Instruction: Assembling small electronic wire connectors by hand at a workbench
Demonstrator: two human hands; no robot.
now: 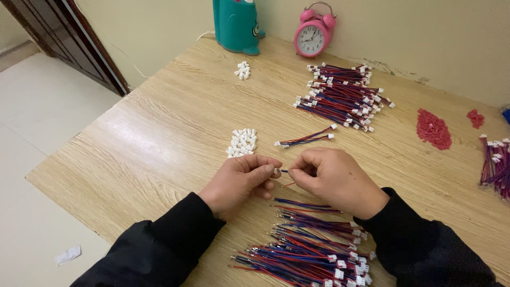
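Left grip (241,178) pinches connector (275,172); right grip (334,178) feeds wire (285,171).

Cream wall (414,32), pale floor (42,117), perhaps dark door (69,37)

A pink alarm clock (314,33) is seen at the back of the wooden surface (159,133), by the wall. A teal toy-shaped thing (237,24) is set to its left. Two heaps of small red bits (433,128) are spread on the right. A white scrap of paper (67,255) is left on the floor.
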